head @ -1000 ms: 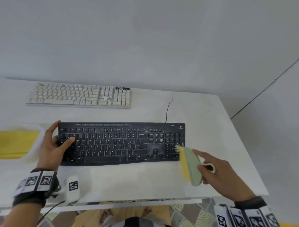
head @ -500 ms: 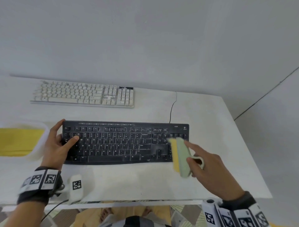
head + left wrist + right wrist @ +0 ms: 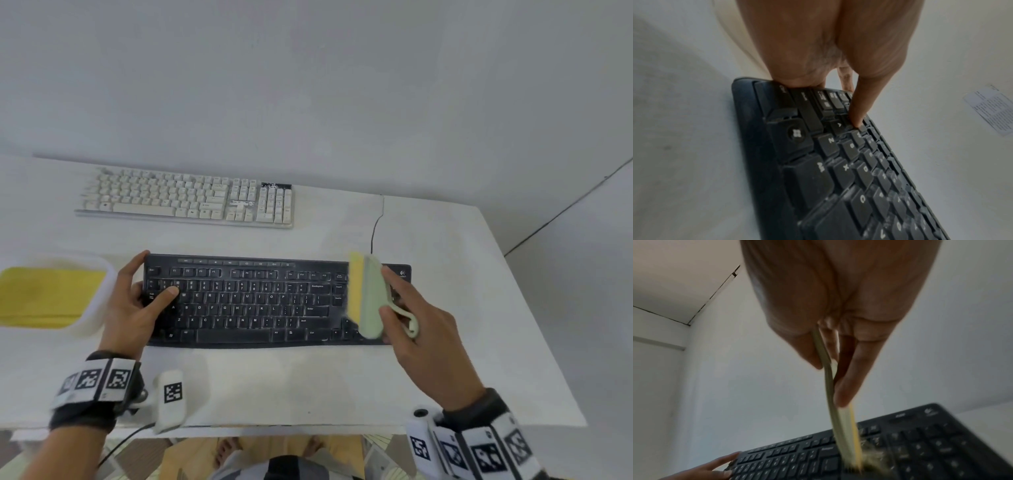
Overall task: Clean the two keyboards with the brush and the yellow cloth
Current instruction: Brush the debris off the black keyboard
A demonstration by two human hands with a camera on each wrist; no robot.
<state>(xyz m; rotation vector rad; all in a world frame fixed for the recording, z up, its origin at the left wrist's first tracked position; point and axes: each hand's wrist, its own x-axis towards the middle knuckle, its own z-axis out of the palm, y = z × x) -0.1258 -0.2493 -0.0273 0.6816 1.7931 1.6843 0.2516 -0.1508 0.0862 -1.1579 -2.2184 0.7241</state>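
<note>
Black keyboard [image 3: 267, 301] mid-worktop, rigid, light | my left hand [image 3: 132, 308] clasps its left end | my right hand [image 3: 424, 329] pinches brush [image 3: 368, 294] handle, soft bristles over numpad side | yellow cloth [image 3: 44, 296] in tray, unused.

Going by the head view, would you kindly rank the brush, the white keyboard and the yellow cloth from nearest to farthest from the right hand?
1. Brush: held in the right hand, over the black keyboard's right end.
2. White keyboard: at the table's far side, left of the hand.
3. Yellow cloth: in the white tub at the far left, beyond the left hand.
</note>
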